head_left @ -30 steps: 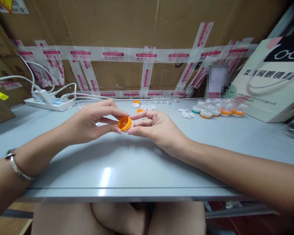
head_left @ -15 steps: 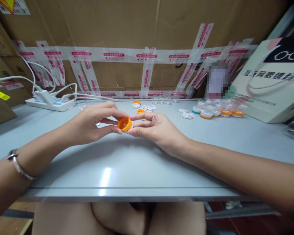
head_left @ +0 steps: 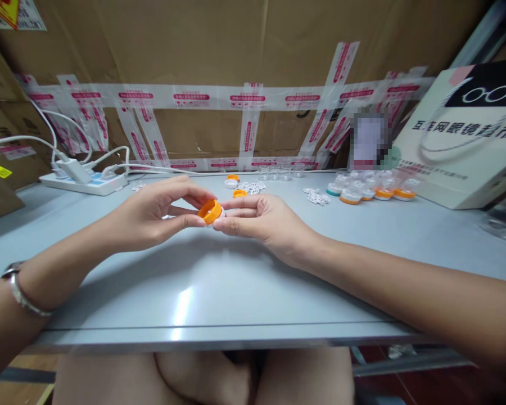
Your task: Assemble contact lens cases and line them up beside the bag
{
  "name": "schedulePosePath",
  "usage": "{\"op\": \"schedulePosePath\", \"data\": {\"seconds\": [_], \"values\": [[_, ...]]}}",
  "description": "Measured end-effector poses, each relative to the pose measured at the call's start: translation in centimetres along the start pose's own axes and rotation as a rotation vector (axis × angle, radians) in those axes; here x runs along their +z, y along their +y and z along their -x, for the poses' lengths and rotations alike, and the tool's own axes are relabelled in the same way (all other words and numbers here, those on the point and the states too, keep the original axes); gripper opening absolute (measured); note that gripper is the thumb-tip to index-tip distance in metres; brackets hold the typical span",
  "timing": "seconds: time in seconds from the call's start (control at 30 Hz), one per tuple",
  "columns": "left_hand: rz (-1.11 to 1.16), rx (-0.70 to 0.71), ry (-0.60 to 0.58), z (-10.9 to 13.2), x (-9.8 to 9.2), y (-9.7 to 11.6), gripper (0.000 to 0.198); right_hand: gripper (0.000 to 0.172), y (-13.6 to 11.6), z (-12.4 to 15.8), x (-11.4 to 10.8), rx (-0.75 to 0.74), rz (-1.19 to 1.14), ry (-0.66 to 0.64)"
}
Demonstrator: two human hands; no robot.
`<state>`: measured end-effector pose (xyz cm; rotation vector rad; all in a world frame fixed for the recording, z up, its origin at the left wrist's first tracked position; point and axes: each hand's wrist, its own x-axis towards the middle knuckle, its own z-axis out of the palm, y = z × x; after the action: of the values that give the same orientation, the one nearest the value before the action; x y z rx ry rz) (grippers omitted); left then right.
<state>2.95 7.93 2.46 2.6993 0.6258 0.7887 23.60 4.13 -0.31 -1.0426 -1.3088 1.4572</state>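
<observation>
Just above the table, a round orange plastic cap (head_left: pixel 209 212) is tilted with its hollow side toward the left. My left hand (head_left: pixel 156 214) pinches the cap's rim from the left, between thumb and fingers. From the right, my right hand (head_left: pixel 267 222) closes thumb and fingertips on a white round part (head_left: pixel 222 214) set against the cap's right side. Fingers partly cover that white part, so how the two pieces join cannot be seen. Beyond my hands lie another orange cap (head_left: pixel 240 193) and a heap of small white dotted pieces (head_left: pixel 253 187).
Several clear domes with orange or teal bases (head_left: pixel 371 188) stand at the right, beside a paper bag (head_left: pixel 451 163). Small clear cups (head_left: pixel 284 171) line the back. A white power strip (head_left: pixel 84 183) with cables sits at the left. A taped cardboard box (head_left: pixel 194 126) backs the table.
The orange cap has tilted and turned slightly, with my hands shifting a little left in the picture. The whole view has also moved slightly. Both hands keep their pinch.
</observation>
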Motion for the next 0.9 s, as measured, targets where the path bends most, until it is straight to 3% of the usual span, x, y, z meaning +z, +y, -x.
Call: {"op": "schedulePosePath", "data": {"seconds": [0.13, 0.3, 0.5, 0.9], "values": [[0.002, 0.011, 0.012, 0.01, 0.02, 0.06, 0.020, 0.038, -0.07, 0.03, -0.02, -0.004, 0.007, -0.004], [-0.012, 0.058, 0.013, 0.04, 0.03, -0.10, 0.025, 0.031, -0.15, -0.03, 0.02, -0.001, -0.015, -0.029], [0.106, -0.018, 0.024, 0.25, 0.11, -0.25, 0.025, 0.030, -0.09, 0.05, -0.21, -0.035, -0.007, -0.040], [-0.063, 0.062, -0.001, 0.01, -0.31, 0.65, 0.027, 0.032, -0.03, 0.08, -0.20, -0.016, -0.027, -0.018]]}}
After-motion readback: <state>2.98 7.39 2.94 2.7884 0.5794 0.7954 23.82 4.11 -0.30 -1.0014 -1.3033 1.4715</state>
